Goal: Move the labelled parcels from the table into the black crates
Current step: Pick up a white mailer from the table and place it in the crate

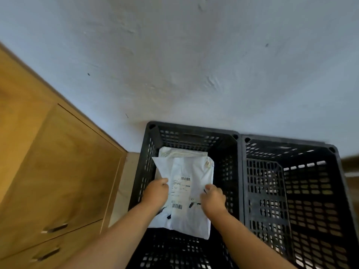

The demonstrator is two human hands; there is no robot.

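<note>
A white labelled parcel with barcodes hangs over the inside of the left black crate. My left hand grips its left edge and my right hand grips its right edge. Under it, inside the same crate, lies another white parcel, mostly hidden. The right black crate stands against the left one; nothing shows inside it.
A white wall rises right behind both crates. A wooden cabinet with two drawer handles stands to the left, with a narrow gap of pale floor between it and the left crate.
</note>
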